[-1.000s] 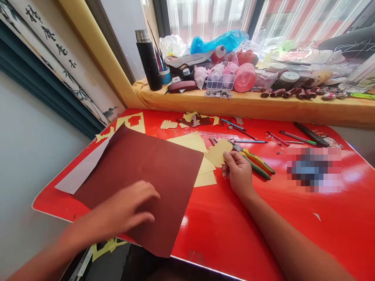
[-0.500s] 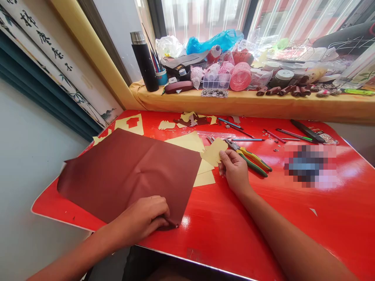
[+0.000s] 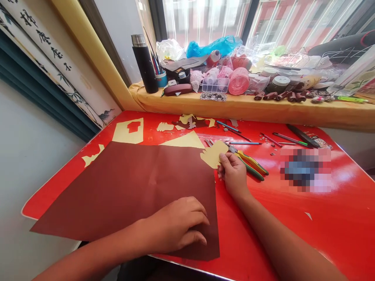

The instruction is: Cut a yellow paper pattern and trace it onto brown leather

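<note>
A large dark brown-red paper sheet (image 3: 131, 187) lies flat on the red table (image 3: 278, 218), its near corner at the table's front edge. My left hand (image 3: 178, 226) rests on that near right corner, fingers curled and pressing the sheet down. My right hand (image 3: 233, 173) is just past the sheet's right edge and pinches a small pale yellow paper cutout (image 3: 212, 154). Pliers with yellow-green handles (image 3: 249, 162) lie right beside that hand.
Yellow paper scraps (image 3: 129, 130) and cut shapes lie on the table's far left. Pens and small metal bits (image 3: 275, 138) are scattered at the far right. A black flask (image 3: 144, 64), pen cup and cluttered craft supplies line the yellow window ledge (image 3: 263, 107). A blurred patch (image 3: 304, 168) sits right.
The brown sheet has slid to the right and toward me, covering the yellow sheets it lay beside. My left hand moved right with it. My right hand stays put with the cutout.
</note>
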A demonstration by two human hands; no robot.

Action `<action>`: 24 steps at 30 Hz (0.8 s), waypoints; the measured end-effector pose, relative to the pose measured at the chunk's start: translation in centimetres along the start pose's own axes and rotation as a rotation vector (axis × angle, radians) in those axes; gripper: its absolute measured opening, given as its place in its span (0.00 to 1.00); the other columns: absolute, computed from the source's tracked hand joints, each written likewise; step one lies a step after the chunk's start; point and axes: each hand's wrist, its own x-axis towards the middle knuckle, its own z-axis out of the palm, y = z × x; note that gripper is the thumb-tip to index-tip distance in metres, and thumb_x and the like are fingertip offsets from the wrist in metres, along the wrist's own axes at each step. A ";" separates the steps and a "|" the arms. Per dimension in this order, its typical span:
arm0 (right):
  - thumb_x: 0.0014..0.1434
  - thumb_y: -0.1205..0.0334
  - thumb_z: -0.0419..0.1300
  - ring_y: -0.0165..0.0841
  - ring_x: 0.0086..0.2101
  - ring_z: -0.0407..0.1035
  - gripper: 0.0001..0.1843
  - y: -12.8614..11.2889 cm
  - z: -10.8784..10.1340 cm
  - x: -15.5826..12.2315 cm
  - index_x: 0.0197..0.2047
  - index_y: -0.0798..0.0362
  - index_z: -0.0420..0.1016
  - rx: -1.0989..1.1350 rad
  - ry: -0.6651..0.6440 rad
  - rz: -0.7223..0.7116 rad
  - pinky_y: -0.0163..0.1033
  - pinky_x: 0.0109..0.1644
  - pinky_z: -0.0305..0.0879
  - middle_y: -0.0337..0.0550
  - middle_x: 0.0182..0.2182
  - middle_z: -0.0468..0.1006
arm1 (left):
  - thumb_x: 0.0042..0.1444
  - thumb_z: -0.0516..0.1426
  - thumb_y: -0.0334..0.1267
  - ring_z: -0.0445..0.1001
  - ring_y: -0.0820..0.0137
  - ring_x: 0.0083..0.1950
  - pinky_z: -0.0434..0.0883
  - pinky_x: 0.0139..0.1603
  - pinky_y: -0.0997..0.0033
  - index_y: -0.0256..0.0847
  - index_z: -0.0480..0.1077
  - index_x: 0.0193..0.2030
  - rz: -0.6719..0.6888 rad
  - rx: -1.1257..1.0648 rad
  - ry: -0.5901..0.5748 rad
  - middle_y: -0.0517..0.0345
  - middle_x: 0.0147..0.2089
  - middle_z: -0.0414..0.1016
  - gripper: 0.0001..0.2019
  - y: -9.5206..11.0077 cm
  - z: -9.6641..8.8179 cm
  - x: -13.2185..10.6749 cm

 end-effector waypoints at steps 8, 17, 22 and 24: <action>0.64 0.41 0.69 0.29 0.16 0.64 0.23 -0.5 0.4 -0.2 0.29 0.48 0.71 -0.063 -0.087 0.008 0.34 0.21 0.61 0.30 0.16 0.70 | 0.73 0.57 0.47 0.58 0.52 0.80 0.55 0.80 0.39 0.45 0.69 0.72 -0.161 0.393 0.180 0.46 0.78 0.65 0.24 -6.6 -1.5 -1.1; 0.62 0.37 0.69 0.30 0.15 0.63 0.24 -0.3 0.3 0.0 0.30 0.47 0.70 -0.102 -0.068 0.043 0.36 0.21 0.60 0.29 0.16 0.69 | 0.75 0.53 0.51 0.57 0.54 0.81 0.49 0.82 0.39 0.50 0.62 0.77 -0.207 0.537 0.262 0.50 0.80 0.62 0.28 -9.0 1.2 -3.7; 0.63 0.37 0.69 0.31 0.15 0.62 0.24 -0.5 0.5 0.0 0.31 0.47 0.70 -0.124 -0.062 0.048 0.36 0.21 0.60 0.29 0.16 0.69 | 0.74 0.54 0.50 0.57 0.52 0.81 0.50 0.81 0.37 0.48 0.64 0.76 -0.185 0.499 0.235 0.49 0.80 0.62 0.27 -9.0 0.6 -3.9; 0.63 0.37 0.69 0.31 0.16 0.62 0.24 -0.6 0.6 -0.3 0.31 0.47 0.70 -0.140 -0.063 0.045 0.36 0.22 0.60 0.29 0.16 0.69 | 0.74 0.55 0.49 0.58 0.51 0.81 0.52 0.81 0.36 0.48 0.65 0.75 -0.208 0.419 0.235 0.50 0.79 0.63 0.26 -8.8 0.1 -3.8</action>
